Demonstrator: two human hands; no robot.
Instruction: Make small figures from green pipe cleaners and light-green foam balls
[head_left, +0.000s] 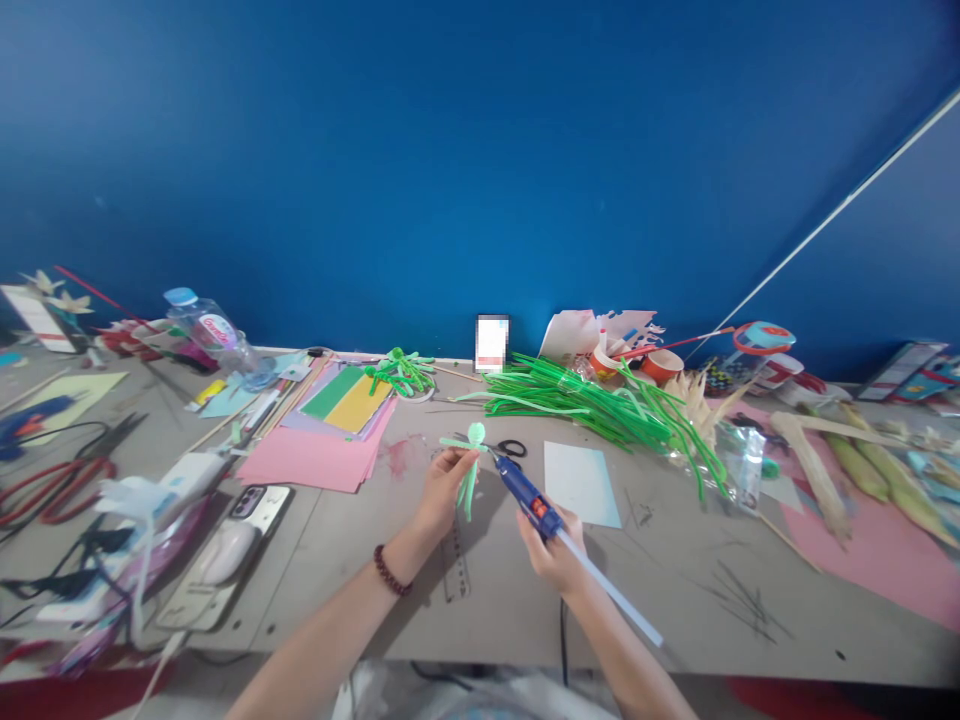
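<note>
Between the fingertips of my left hand (444, 488) is a light green pipe-cleaner figure (476, 434), with a round coiled head, an arm sticking out left and legs hanging down. My right hand (553, 552) grips a blue hot glue gun (525, 492), with a long whitish glue stick (611, 588) trailing from its back. The gun's nozzle points at the figure's upper body, close to my left fingertips; whether it touches cannot be made out. Black-handled scissors (513, 449) lie just behind the nozzle. A clear ruler (454, 565) lies under my left wrist.
Green pipe cleaners (559, 398) are heaped at the back right, near a white-blue paper sheet (581, 484). Left stand pink paper sheets (311, 458), a phone (251, 545), a power strip (180, 485) and red-handled shears (67, 490). Corn husks (814, 470) lie far right. A blue wall (480, 180) rises behind.
</note>
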